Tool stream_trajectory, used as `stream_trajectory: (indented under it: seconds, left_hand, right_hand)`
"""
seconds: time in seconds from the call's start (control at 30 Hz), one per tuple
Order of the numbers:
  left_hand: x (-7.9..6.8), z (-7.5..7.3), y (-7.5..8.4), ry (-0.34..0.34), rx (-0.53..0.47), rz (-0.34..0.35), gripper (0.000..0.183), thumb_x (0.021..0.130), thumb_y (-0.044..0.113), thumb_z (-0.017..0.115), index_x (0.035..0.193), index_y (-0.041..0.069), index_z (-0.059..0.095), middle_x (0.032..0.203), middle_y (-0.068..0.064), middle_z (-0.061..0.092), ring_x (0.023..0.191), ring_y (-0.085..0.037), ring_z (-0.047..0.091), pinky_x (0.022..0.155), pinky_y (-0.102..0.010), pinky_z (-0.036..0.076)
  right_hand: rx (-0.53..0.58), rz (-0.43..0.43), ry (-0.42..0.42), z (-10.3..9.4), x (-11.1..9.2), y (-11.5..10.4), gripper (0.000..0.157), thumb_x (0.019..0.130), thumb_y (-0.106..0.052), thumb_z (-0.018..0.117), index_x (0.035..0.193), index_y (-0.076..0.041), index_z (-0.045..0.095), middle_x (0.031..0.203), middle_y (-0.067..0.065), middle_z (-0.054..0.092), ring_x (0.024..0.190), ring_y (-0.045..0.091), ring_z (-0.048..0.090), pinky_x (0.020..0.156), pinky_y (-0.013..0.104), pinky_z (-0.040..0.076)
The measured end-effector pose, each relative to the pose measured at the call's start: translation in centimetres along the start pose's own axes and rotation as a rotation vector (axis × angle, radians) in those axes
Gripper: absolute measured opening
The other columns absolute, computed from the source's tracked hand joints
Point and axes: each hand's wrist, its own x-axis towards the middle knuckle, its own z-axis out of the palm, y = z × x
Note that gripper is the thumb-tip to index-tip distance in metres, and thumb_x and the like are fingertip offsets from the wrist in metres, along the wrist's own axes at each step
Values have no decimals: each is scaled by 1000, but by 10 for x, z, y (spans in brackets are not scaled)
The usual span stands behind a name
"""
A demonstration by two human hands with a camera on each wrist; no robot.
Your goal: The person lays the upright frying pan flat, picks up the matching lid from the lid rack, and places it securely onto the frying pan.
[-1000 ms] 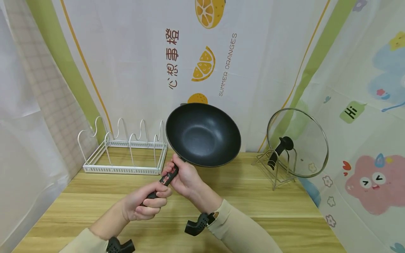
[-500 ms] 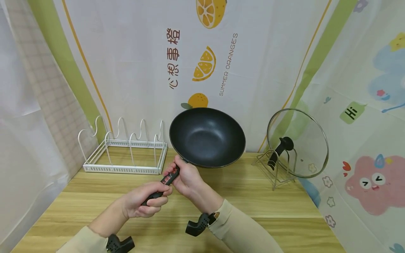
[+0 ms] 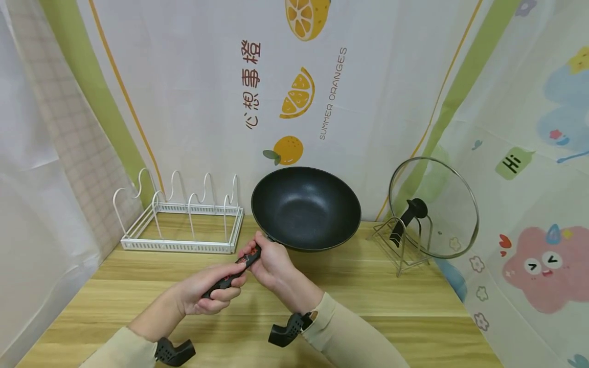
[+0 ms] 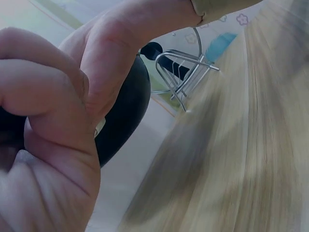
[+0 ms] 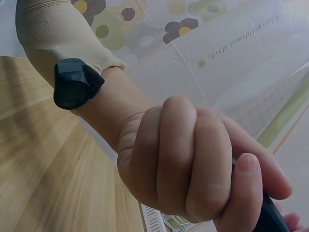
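A black wok [image 3: 306, 209] is held out over the table, its dark inside tilted toward me in the head view. My left hand [image 3: 209, 289] grips the rear end of its black handle [image 3: 225, 282], the thumb lying along the top. Closer to the pan, my right hand [image 3: 273, 260] wraps the same handle, with red markings showing between the two hands. In the left wrist view the wok's dark side [image 4: 130, 106] appears beyond the hands. Curled left fingers [image 5: 178, 154] fill much of the right wrist view, and the handle [image 5: 270, 217] emerges below them.
A white wire pan rack [image 3: 179, 248] stands at the back left of the wooden table [image 3: 368, 317]. At the back right, a glass lid [image 3: 453, 209] with a black knob leans in a small metal stand [image 3: 400, 263]. Printed curtains [image 3: 193, 102] close off the back and sides.
The wok has moved down and slightly right, uncovering the printed orange behind it. Both hands keep hold of the handle, which lies at a slightly flatter angle. Rack and lid have not moved.
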Motion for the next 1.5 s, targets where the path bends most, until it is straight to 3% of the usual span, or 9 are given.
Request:
stream_trajectory:
  seconds: [0.17, 0.57, 0.9, 1.17, 1.5]
  left_hand:
    - [2, -2, -3, -26, 22, 26, 35, 121, 33, 25, 97, 18, 46, 64, 15, 41, 45, 9, 46, 34, -25, 8]
    - [5, -8, -17, -25, 23, 16, 33, 121, 33, 28, 96, 20, 45, 63, 15, 39, 45, 10, 45, 34, -28, 4]
    - [10, -12, -29, 3, 35, 5, 31, 120, 30, 31, 94, 20, 45, 62, 16, 40, 44, 10, 45, 35, -28, 6]
    - [12, -12, -39, 36, 33, -12, 31, 120, 31, 32, 93, 21, 46, 61, 16, 42, 44, 10, 46, 35, -19, 18]
    - [15, -14, -45, 29, 5, 3, 32, 120, 29, 31, 94, 21, 47, 63, 16, 43, 44, 9, 45, 36, -16, 22]
  right_hand:
    - [5, 0, 0, -1, 1, 2, 37, 121, -24, 39, 88, -12, 50, 86, 1, 47, 81, 17, 49, 83, 29, 50]
    - [5, 19, 21, -13, 5, 11, 35, 120, -20, 40, 89, -11, 50, 86, 2, 49, 81, 17, 49, 85, 31, 49]
    - [18, 36, 36, -22, 10, 18, 31, 120, -18, 42, 90, -11, 49, 85, 1, 48, 78, 15, 48, 81, 29, 50]
    - [15, 59, 43, -30, 10, 23, 27, 119, -17, 43, 94, -10, 49, 84, 1, 49, 77, 14, 49, 80, 28, 51]
    - [16, 85, 56, -36, 14, 27, 29, 119, -16, 41, 93, -9, 50, 84, 1, 49, 77, 14, 49, 79, 27, 50]
